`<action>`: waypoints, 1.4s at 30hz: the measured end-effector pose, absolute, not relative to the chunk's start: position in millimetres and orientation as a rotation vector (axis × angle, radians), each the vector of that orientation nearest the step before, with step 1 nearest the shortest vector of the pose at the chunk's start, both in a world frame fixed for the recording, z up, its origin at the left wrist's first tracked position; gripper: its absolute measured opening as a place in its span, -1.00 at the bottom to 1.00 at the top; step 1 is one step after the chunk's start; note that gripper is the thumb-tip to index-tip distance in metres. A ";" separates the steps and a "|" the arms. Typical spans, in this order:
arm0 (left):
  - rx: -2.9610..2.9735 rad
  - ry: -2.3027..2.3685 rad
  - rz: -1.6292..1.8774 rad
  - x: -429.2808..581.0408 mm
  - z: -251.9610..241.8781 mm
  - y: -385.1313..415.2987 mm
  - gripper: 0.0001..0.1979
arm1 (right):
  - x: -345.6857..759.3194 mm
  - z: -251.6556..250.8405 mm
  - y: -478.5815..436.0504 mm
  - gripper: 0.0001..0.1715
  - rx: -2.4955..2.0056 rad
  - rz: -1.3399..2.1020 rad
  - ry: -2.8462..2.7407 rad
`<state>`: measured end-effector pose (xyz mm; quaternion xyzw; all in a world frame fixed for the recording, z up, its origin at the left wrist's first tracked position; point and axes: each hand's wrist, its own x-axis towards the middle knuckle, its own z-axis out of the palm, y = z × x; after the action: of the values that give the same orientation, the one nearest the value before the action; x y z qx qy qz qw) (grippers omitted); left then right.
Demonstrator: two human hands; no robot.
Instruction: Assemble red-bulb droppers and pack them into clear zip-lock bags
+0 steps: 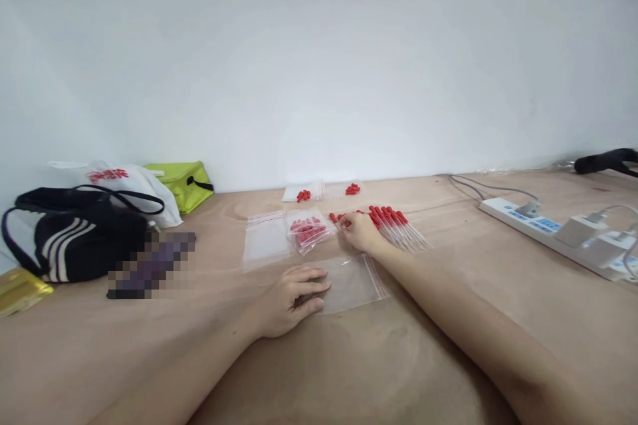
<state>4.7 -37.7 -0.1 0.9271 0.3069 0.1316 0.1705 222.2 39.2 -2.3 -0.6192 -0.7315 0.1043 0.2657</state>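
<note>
A clear zip bag lies flat on the table in front of me. My left hand rests on the bag's left end, fingers stretched and thumb apart. Beyond the bag, a row of clear thin droppers with red bulbs is laid out side by side. At the row's left end, my right hand pinches a dropper by its red bulb; the hand covers most of that dropper. Left of it sit filled zip bags with red pieces inside, overlapping an empty-looking zip bag.
Farther back lie two small groups of red bulbs on clear bags. To the right runs a white power strip with plugs and cables. A black bag, a white plastic bag and a lime green bag stand left.
</note>
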 end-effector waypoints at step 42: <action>2.614 1.019 0.391 -5.2 1.8 -30.8 -0.54 | 277.0 -20.9 -45.5 -0.72 -1.063 1.366 -1.092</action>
<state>-5.2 -30.8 1.8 0.9118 0.3556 0.1363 0.1538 277.0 -45.5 -20.9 -0.4436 -0.4556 0.5698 0.5205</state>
